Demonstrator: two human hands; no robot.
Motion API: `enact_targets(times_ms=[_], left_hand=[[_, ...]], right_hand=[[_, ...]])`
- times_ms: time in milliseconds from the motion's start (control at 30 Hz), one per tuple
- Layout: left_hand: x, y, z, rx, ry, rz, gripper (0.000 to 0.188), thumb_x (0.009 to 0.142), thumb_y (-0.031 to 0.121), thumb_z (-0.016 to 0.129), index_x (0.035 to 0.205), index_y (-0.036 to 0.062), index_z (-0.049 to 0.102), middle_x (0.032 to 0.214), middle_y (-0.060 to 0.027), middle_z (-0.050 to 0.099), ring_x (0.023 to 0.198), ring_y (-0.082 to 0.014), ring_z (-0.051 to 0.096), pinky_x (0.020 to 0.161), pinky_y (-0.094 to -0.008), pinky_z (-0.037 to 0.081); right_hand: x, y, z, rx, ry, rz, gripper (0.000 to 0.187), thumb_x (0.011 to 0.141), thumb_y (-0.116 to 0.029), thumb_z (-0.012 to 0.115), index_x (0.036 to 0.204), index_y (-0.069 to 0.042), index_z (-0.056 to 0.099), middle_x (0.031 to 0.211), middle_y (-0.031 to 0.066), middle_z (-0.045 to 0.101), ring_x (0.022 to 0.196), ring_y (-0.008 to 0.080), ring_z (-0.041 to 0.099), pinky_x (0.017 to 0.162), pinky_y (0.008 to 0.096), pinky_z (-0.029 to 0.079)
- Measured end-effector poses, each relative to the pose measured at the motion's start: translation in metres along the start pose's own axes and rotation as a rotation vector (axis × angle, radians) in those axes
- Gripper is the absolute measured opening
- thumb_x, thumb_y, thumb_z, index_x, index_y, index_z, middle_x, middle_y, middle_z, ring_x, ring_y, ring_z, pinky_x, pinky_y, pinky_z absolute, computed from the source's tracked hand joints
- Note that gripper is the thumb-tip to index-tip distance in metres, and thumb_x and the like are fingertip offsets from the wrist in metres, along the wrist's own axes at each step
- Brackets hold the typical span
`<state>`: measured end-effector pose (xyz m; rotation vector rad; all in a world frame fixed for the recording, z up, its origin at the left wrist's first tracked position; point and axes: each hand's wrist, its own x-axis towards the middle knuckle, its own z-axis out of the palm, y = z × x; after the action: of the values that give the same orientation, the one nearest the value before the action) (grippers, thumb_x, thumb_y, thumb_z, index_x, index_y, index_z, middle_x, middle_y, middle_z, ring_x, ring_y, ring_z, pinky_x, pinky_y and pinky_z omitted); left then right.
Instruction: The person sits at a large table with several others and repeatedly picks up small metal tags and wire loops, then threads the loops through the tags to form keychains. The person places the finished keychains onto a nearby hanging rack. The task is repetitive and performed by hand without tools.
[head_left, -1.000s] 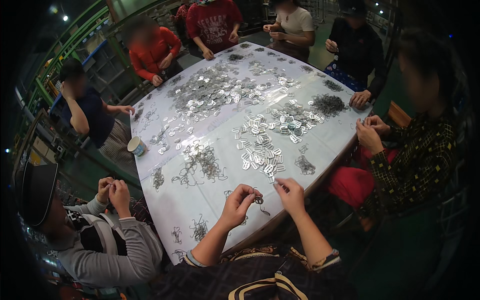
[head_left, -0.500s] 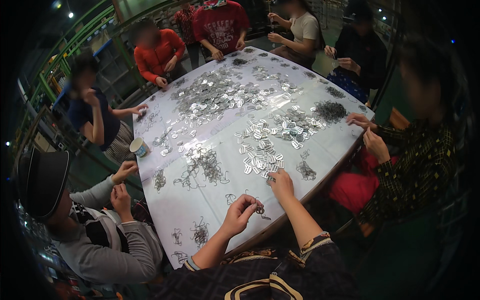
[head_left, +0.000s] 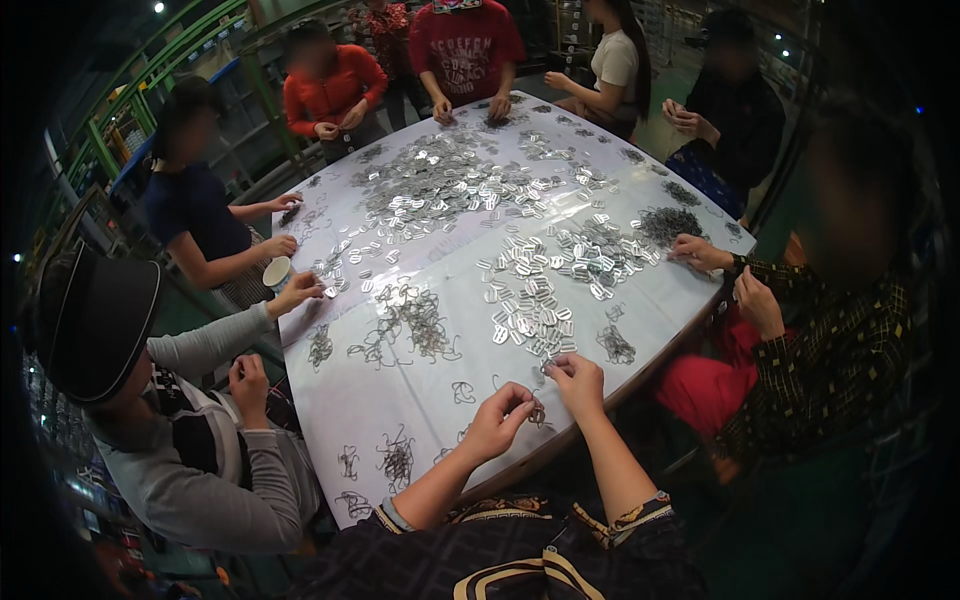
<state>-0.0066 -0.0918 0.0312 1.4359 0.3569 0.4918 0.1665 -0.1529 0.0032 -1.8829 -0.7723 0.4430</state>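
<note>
The left hand [head_left: 503,418] is pinching a dark, blurred metal piece [head_left: 537,411], its length slanting downward on the hand's right; whether the right hand [head_left: 577,384] is pinching, one cannot tell.

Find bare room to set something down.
Bare tabletop at left, between the large hook pile and the smaller hook piles nearer you; a narrow strip between the large pile and the flat metal pieces. Crowded: beyond your right hand.

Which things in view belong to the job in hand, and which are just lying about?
In the job, it seems:
- left hand, fingers pinching a small metal piece
- right hand, by the slotted plates
- bent wire pieces, in piles
- table

Apparently just lying about:
- paper cup, table's left edge
</note>
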Motion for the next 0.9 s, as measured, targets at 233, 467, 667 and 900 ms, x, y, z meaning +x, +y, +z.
enact_targets(times_ms=[233, 467, 667, 900], left_hand=[[0.002, 0.006, 0.005, 0.073, 0.047, -0.008, 0.008, 0.097, 0.007, 0.053, 0.099, -0.0002, 0.053, 0.095, -0.0063, 0.063, 0.089, -0.0114, 0.059, 0.082, -0.0271, 0.048], [-0.001, 0.022, 0.019, 0.229, 0.059, -0.012, 0.010, 0.095, 0.008, 0.056, 0.096, -0.0015, 0.055, 0.087, -0.0056, 0.063, 0.082, -0.0115, 0.060, 0.078, -0.0271, 0.049], [-0.003, 0.030, 0.031, 0.333, 0.028, -0.008, 0.011, 0.094, 0.009, 0.058, 0.097, -0.0013, 0.056, 0.086, -0.0069, 0.064, 0.082, -0.0124, 0.061, 0.077, -0.0278, 0.049], [0.013, 0.036, 0.026, 0.349, -0.240, 0.064, 0.021, 0.091, 0.010, 0.060, 0.110, 0.0008, 0.061, 0.096, -0.0105, 0.067, 0.090, -0.0167, 0.063, 0.082, -0.0310, 0.050]], right_hand=[[-0.022, -0.035, -0.014, 0.447, -0.160, 0.040, 0.019, 0.084, -0.009, 0.069, 0.092, 0.009, 0.068, 0.078, 0.0133, 0.072, 0.072, 0.0136, 0.068, 0.064, 0.0254, 0.052], [-0.051, -0.051, -0.029, 0.424, -0.031, -0.013, 0.016, 0.083, -0.008, 0.070, 0.088, 0.006, 0.069, 0.074, 0.0105, 0.071, 0.065, 0.0102, 0.065, 0.059, 0.0243, 0.050], [-0.070, -0.084, -0.048, 0.097, 0.101, -0.155, 0.012, 0.080, -0.008, 0.072, 0.078, 0.003, 0.068, 0.066, 0.0112, 0.067, 0.059, 0.0147, 0.066, 0.054, 0.0273, 0.049], [-0.083, -0.076, -0.075, 0.031, 0.223, -0.256, 0.010, 0.079, -0.005, 0.072, 0.077, 0.002, 0.064, 0.066, 0.0129, 0.064, 0.057, 0.0210, 0.064, 0.055, 0.0308, 0.049]])
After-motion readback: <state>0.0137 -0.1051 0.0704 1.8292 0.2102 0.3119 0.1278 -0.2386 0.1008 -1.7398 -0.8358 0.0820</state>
